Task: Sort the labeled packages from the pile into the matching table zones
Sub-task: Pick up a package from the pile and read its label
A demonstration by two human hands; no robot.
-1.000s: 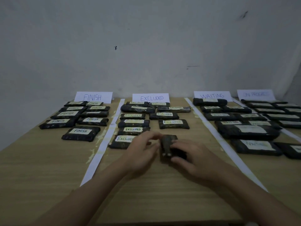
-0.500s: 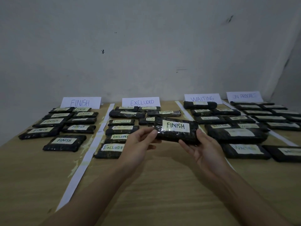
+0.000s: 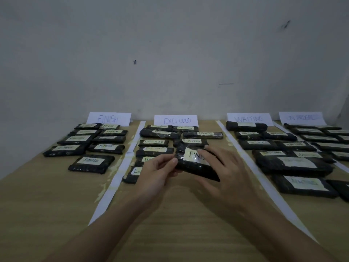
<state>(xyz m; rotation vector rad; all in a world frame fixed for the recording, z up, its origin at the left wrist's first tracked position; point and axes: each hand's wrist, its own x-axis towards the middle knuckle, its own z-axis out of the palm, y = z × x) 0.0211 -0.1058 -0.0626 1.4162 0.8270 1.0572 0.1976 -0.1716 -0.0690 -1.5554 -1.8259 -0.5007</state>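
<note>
I hold a black wrapped package labelled FINISH (image 3: 190, 163) above the EXCLUDED zone, near the table's middle. My left hand (image 3: 157, 172) pinches its left end. My right hand (image 3: 224, 169) lies over its right half and covers the end of the label. Four paper signs stand at the wall: FINISH (image 3: 109, 118), EXCLUDED (image 3: 176, 120), WAITING (image 3: 249, 118) and a blurred fourth sign (image 3: 302, 117). Several black packages lie in each zone below its sign.
White paper strips (image 3: 120, 167) (image 3: 253, 171) split the wooden table (image 3: 47, 205) into lanes. FINISH packages (image 3: 91, 163) lie at the left, WAITING packages (image 3: 304, 185) at the right. A grey wall rises behind the signs.
The package was on edge low over the table, then lifted flat with its label showing. Now my right hand has slid over its right half and the package sits lower and tilted.
</note>
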